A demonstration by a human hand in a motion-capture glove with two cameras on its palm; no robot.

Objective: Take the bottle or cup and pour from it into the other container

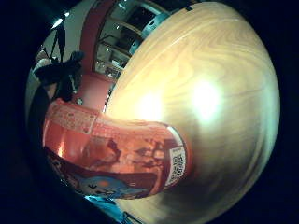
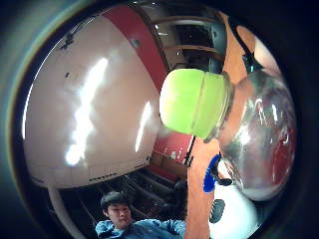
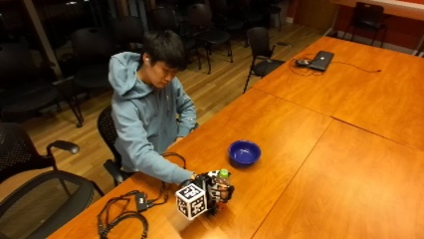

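Gloved right hand [image 3: 211,191] wraps fingers round clear green-capped bottle [image 3: 222,183]; round blue bowl [image 3: 244,152] beside

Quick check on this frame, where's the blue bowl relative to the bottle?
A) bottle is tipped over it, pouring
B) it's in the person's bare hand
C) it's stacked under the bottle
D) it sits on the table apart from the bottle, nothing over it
D. In the outside view the blue bowl sits alone on the table, apart from the green-capped bottle, which the gloved right hand grips upright nearer the person.
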